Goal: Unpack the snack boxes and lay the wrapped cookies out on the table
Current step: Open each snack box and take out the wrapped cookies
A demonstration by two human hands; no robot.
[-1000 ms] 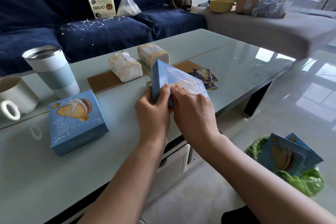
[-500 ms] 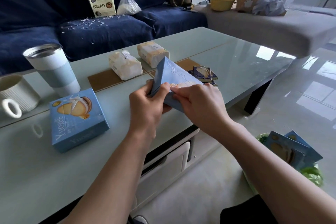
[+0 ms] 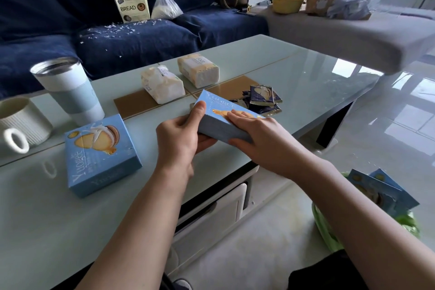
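Both hands' grip: left hand (image 3: 180,134) and right hand (image 3: 256,135) clasp tilted box (image 3: 217,122).

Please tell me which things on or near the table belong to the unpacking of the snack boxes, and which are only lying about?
Job:
held blue box, in left hand and right hand
second blue box
wrapped cookies

Lying about:
tumbler
mug
two tissue packs
bread bag

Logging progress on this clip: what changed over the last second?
The held box tipped from standing on edge to nearly flat; the left hand grips its end, the right hand lies over its top. The second box and wrapped cookies stayed put.
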